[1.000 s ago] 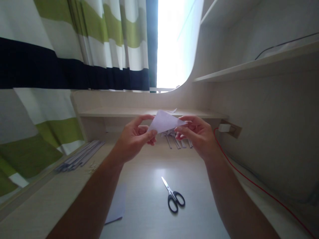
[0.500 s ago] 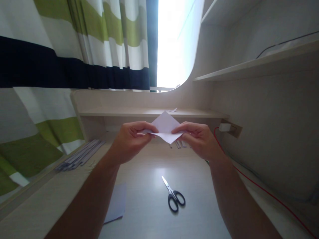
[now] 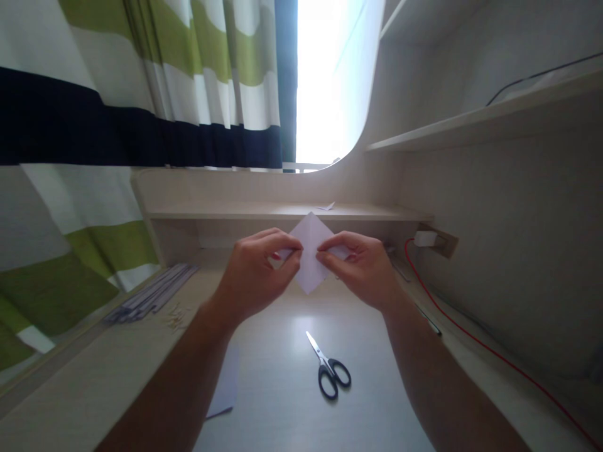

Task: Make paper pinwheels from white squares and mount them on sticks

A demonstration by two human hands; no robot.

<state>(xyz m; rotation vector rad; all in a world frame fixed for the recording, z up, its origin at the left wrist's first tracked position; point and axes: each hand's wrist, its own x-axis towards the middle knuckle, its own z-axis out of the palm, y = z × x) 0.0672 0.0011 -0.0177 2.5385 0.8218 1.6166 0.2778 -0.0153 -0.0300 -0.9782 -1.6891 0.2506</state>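
A small white sheet of paper (image 3: 309,267), turned like a diamond and creased, is held up above the desk between both hands. My left hand (image 3: 264,270) pinches its left side between thumb and forefinger. On the right side, my right hand (image 3: 360,267) grips the paper the same way, fingertips close to the middle. Parts of the sheet's side corners are hidden behind my fingers. Below the hands, scissors (image 3: 326,367) with black handles lie on the desk, blades nearly closed and pointing away.
Folded grey-white strips (image 3: 157,292) lie at the left, beside small pale bits (image 3: 176,316). Another paper sheet (image 3: 225,386) rests partly behind my left forearm. A red cable (image 3: 485,351) runs along the right from a white plug (image 3: 424,238). A paper piece (image 3: 326,206) sits on the back shelf (image 3: 226,211).
The paper's lower part has swung down, so it shows as a fuller diamond. Both thumbs now press on its near face, and the hands have moved slightly closer together.
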